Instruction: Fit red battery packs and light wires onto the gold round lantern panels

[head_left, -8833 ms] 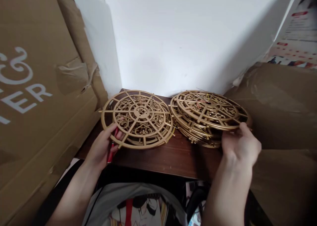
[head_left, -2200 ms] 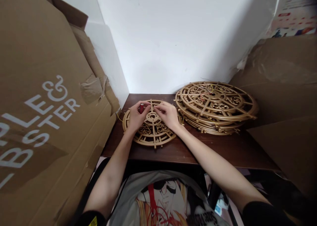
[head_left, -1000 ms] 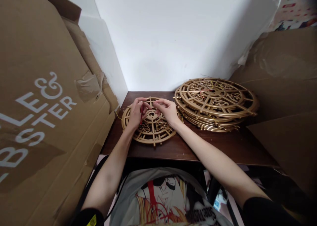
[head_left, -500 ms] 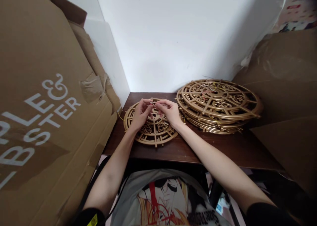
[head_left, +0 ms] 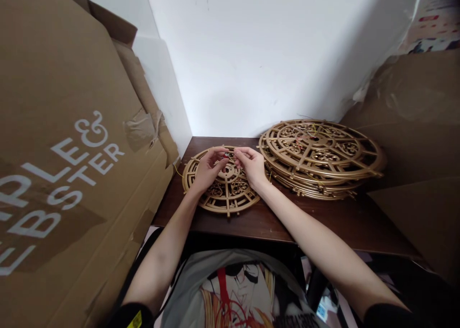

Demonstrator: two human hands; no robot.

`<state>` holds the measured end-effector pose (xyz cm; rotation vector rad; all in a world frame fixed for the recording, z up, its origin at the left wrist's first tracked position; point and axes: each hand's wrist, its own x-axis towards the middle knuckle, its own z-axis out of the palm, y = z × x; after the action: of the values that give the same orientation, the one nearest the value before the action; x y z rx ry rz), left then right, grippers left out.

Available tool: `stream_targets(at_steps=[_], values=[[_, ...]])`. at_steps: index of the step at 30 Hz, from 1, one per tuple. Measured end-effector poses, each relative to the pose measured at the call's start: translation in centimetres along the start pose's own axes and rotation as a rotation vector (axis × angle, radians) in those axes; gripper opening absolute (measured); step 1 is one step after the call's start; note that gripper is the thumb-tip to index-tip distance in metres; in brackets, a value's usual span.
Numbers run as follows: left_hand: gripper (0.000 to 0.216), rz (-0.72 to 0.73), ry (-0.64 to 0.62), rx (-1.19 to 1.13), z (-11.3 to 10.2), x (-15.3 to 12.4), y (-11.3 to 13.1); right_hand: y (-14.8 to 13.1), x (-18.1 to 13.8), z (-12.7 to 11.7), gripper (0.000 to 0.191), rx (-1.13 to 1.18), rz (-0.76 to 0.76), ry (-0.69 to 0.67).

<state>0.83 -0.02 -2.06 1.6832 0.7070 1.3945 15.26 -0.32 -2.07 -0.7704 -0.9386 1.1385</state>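
A round gold openwork disc (head_left: 227, 208) with scroll patterns lies flat on the dark wooden table (head_left: 247, 227). Over its far half, my left hand (head_left: 210, 170) is closed with thumb and forefinger curled toward each other. A thin red wire (head_left: 226, 156) shows at those fingertips, though its exact shape is too small to make out. My right hand (head_left: 253, 166) is beside it, fingers bent and fingertips pinched together. What the right fingertips hold, if anything, is hidden. Both hands are close to each other above the disc's hub.
To the right stands a stack of similar gold discs (head_left: 298, 163), with red and yellow wires on top. A large cardboard box (head_left: 72, 198) leans in at the left. More cardboard (head_left: 417, 107) closes off the right side, and a white wall (head_left: 244, 69) rises behind.
The hands have parted slightly at the fingertips, the right drawing back from the left. The whole view has shifted a little; the disc stays on the table.
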Motion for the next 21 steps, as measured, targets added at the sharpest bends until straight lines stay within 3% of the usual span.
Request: stream_targets(at_steps=[6,16,21], values=[[0.036,0.021,-0.01,-0.022,0.09,-0.03,0.02,-0.07,-0.04,0.06,0.022,-0.006,-0.022,0.01],[0.023,-0.009,-0.032,0.026,-0.03,-0.06,0.44,-0.28,-0.13,0.23,0.022,-0.034,-0.023,0.01],[0.021,-0.038,0.007,0.034,0.04,-0.1,0.92,-0.3,-0.32,0.34,0.026,-0.029,-0.035,-0.067]])
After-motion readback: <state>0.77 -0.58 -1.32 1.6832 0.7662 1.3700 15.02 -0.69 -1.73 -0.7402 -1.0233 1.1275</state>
